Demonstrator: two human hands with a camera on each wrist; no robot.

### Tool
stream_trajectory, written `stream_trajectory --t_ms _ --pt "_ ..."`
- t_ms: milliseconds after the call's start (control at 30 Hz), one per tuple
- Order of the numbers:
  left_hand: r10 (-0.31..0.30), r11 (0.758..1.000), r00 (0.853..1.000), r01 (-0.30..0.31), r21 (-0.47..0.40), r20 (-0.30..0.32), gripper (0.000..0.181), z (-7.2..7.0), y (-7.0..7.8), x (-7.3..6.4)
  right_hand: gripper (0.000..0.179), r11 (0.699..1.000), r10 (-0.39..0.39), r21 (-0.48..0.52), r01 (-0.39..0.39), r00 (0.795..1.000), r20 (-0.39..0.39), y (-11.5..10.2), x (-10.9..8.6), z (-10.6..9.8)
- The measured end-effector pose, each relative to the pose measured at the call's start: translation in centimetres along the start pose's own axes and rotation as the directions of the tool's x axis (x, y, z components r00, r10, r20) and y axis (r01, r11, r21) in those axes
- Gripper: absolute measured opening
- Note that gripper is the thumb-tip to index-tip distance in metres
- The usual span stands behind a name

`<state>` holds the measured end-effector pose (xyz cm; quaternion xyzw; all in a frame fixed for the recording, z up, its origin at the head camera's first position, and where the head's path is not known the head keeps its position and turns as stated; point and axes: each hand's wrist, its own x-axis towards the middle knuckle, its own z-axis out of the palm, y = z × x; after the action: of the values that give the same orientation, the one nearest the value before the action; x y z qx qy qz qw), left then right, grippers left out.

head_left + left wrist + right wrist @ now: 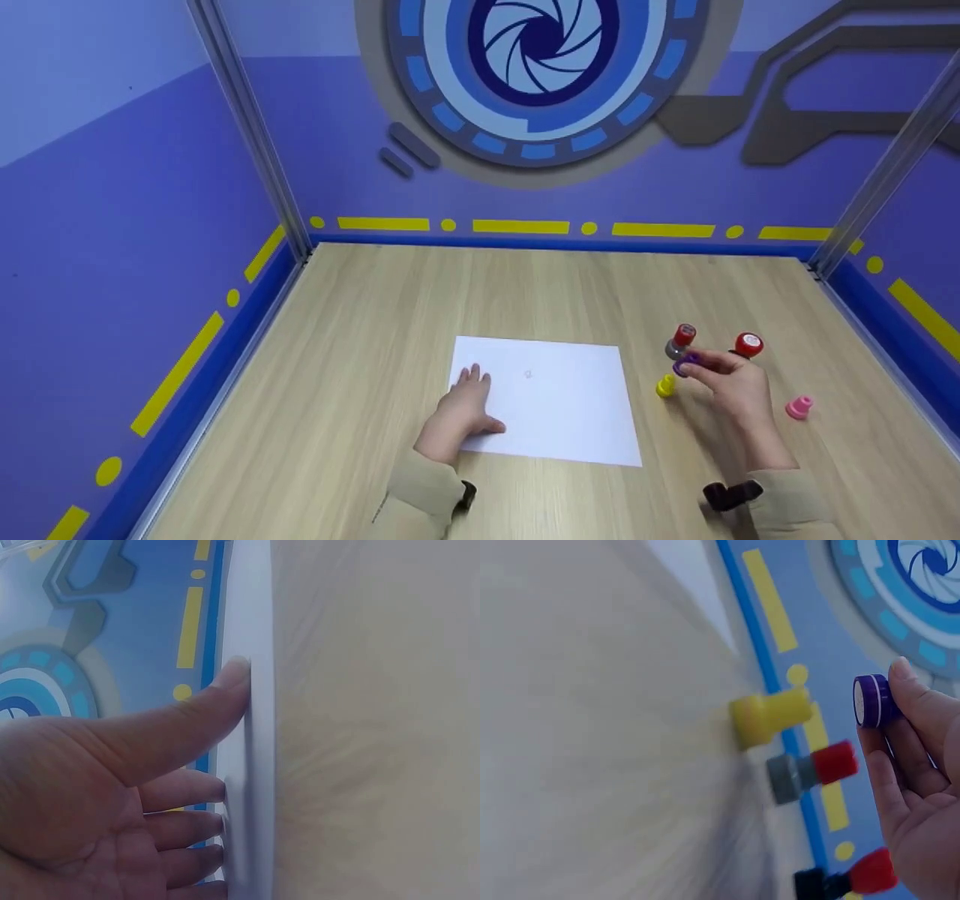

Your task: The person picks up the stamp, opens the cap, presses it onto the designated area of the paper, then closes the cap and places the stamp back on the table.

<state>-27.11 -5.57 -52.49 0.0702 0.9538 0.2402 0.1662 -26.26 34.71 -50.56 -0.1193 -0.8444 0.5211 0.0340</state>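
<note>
A white sheet of paper (562, 405) lies on the table, bearing a small faint mark near its upper middle. My left hand (465, 401) rests on the paper's left side, fingers extended and thumb out to the right. To the right of the sheet, my right hand (739, 386) pinches a small purple stamp (874, 700) between thumb and fingers, off the table. Its pale round face points left in the right wrist view. Close to that hand stand a yellow stamp (665, 386), a red stamp with a grey base (683, 336) and another red stamp (748, 344), its dark base partly hidden.
A pink stamp (800, 407) stands right of my right hand. The wooden table (360, 337) is enclosed by blue printed walls (330, 150) at the back and sides. Metal posts (259, 142) mark the back corners.
</note>
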Motion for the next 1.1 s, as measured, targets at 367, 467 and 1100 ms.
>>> stream_trajectory --t_ms 367,467,1100 --pt "-0.007 0.998 1.0 0.008 0.062 -0.01 0.095 -0.1 0.2 0.0 0.036 0.951 -0.261 0.167 0.26 0.965 -0.016 -4.3 -2.0 4.1" --pt "0.001 0.998 1.0 0.001 0.068 -0.021 0.096 -0.2 0.3 -0.1 0.034 0.926 -0.258 0.288 0.243 0.966 0.017 -4.8 -2.4 6.1" --pt "0.235 0.49 0.862 -0.504 -0.711 -0.45 0.029 3.4 5.0 0.2 0.032 0.639 -0.174 0.765 -0.079 0.954 0.244 -5.0 -5.3 15.9"
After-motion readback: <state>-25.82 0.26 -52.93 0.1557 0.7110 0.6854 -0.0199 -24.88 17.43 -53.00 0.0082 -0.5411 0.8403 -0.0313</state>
